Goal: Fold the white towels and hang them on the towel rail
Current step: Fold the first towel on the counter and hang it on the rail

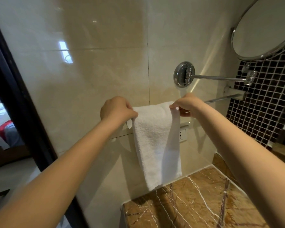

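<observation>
Towel: the folded white terry towel point(156, 137) hangs as a narrow strip against the glossy cream wall tiles point(89, 79). Its top fold sits level between the two hands and its lower hem ends just above the brown veined marble counter point(196, 203).
Left hand: the left hand point(117, 110) has its fingers curled and pinches the towel's upper left edge, likely to keep the fold from sliding sideways.
Right hand: the right hand point(186, 104) nips the upper right corner between thumb and forefinger, pulling the top edge taut so the fold lies flat.
Rail: only a rounded end of the chrome towel rail point(129, 124) shows below the left hand, and the towel covers the rest. I cannot tell whether the cloth already bears on the rail or is held just off it.
Step in hand: by my reading, this is squaring and settling the towel over the rail, with both hands spread to the corners so it hangs even.
Risk: a lopsided release could let the strip skew or slip.
Surroundings: a round chrome-rimmed mirror point(262, 27) on a swing arm point(217, 78) stands up and to the right. A white wall socket point(182, 134) sits just beside the towel's right edge, and dark mosaic tiling point(262, 104) fills the far right. A black door frame point(15, 96) runs down the left.
</observation>
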The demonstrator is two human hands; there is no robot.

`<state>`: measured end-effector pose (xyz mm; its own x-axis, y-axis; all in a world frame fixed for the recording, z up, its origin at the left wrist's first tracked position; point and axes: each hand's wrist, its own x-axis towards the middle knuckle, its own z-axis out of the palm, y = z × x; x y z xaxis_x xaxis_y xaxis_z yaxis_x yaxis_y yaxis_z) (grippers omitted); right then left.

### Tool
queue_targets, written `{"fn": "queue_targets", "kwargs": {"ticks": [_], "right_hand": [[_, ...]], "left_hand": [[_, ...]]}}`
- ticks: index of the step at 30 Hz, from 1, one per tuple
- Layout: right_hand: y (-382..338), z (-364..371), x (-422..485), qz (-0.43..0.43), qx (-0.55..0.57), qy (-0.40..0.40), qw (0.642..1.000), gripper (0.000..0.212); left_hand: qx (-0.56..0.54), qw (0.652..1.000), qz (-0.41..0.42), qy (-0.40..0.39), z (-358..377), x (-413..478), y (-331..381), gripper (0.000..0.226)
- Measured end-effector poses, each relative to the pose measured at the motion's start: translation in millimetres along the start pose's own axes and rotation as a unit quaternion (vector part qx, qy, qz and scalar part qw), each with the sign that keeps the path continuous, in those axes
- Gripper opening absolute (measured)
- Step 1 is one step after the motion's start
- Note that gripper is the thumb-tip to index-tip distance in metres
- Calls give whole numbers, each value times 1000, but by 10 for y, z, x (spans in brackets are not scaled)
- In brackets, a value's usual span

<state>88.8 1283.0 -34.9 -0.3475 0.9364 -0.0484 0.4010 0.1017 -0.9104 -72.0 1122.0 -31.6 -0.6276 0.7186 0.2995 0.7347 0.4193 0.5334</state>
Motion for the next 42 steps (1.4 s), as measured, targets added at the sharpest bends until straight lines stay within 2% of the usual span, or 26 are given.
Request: {"fn": "queue_targets", "kwargs": {"ticks": [3,5,7,9,14,20,22,24,26,27,29,31,34,36,39,42], "right_hand": [[28,-9,55,-14,-21,15,1000,22],[50,-14,73,-38,-87,39,995,23],[76,-9,43,-89,-189,87,974,26],[94,4,-18,-151,-224,127,954,31],[132,79,-69,-260,-240,40,934,20],[330,156,-13,-336,-282,65,896,26],[388,191,-15,-346,-297,90,885,27],[499,235,-53,-368,-224,150,890,24],[666,291,-135,-354,-58,216,908,18],[767,320,-163,-318,19,226,920,16],[963,381,-164,-220,114,198,948,18],[1116,409,-127,-149,130,153,968,21],[1182,400,-68,-122,178,88,973,20],[1140,381,-50,-131,196,38,971,15],[1085,356,11,-127,216,-15,968,31],[1010,331,52,-119,217,-45,968,31]], "left_hand": [[48,998,27,34,26,-17,3,12],[72,995,52,50,48,-28,7,13],[78,992,80,62,63,-35,8,18],[67,989,113,65,83,-37,10,30],[60,979,191,36,150,-43,83,38],[108,967,225,52,287,-17,10,22],[133,958,242,82,318,-61,-4,20],[119,936,294,151,383,-198,-46,17],[15,927,314,204,503,-484,-100,14],[-54,934,287,205,584,-667,-132,13],[-175,951,188,169,770,-945,-210,12],[-250,953,99,143,969,-1000,-332,13],[-294,943,6,154,1141,-795,-508,16],[-304,940,-8,151,1182,-660,-547,17],[-313,942,17,125,1180,-525,-532,14],[-318,942,39,97,1141,-415,-504,8]]}}
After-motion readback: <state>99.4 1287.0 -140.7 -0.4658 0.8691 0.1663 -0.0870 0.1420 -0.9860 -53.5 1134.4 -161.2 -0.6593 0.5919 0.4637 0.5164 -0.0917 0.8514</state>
